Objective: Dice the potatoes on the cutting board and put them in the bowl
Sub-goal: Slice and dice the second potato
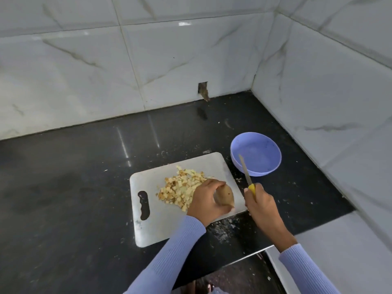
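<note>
Fingers (pixel 214 184) clamped round whole brown potato (pixel 224 197), right hand (pixel 259 201) gripping yellow-handled knife (pixel 246 170); probably needs halving next.

No legible text in the head view.
Checked every surface: no label, brand, number or sign can be read on any of them.
</note>
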`<control>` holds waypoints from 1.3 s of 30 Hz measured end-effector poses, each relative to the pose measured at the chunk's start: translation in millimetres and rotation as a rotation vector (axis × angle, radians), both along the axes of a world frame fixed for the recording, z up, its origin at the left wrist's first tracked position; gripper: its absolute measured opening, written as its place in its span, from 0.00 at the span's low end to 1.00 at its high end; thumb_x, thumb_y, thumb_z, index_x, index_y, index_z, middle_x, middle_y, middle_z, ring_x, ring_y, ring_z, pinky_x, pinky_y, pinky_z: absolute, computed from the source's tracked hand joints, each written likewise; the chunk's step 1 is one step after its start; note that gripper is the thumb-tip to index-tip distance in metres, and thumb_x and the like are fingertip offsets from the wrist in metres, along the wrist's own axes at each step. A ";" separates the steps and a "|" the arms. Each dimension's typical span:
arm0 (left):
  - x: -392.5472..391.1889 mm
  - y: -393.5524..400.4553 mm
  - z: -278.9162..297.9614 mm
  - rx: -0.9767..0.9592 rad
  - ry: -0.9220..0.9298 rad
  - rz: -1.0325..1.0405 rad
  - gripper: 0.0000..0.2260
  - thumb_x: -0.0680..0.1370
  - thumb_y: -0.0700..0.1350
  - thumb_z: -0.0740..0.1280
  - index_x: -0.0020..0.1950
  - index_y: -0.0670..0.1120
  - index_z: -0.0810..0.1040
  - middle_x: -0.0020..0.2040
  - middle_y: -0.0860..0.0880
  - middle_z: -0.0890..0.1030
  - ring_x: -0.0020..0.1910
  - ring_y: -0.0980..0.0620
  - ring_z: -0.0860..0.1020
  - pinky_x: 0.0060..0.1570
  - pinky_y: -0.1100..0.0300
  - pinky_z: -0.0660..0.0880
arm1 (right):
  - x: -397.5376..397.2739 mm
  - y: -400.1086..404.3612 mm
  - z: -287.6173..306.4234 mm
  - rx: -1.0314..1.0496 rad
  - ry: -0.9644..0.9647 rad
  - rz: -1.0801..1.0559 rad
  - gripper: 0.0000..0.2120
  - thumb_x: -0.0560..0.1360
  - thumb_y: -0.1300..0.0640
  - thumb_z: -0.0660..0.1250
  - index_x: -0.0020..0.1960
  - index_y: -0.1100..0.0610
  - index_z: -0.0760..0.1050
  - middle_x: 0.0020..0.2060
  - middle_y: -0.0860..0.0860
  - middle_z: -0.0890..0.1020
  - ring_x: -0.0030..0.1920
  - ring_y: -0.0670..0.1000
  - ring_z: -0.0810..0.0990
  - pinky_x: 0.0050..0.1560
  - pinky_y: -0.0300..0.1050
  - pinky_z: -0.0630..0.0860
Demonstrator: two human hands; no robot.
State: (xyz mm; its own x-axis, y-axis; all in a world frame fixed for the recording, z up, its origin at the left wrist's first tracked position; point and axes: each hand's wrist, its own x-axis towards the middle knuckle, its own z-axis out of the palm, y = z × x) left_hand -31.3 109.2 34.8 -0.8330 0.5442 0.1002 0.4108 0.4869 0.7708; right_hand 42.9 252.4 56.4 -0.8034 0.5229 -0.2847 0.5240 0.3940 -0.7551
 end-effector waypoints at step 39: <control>6.2 3.1 -22.5 0.080 -0.115 0.106 0.31 0.63 0.41 0.80 0.64 0.41 0.75 0.64 0.45 0.75 0.64 0.57 0.71 0.62 0.71 0.64 | 15.5 -17.3 -13.0 0.414 -0.188 0.370 0.16 0.83 0.50 0.49 0.53 0.61 0.68 0.40 0.56 0.76 0.35 0.52 0.73 0.32 0.39 0.65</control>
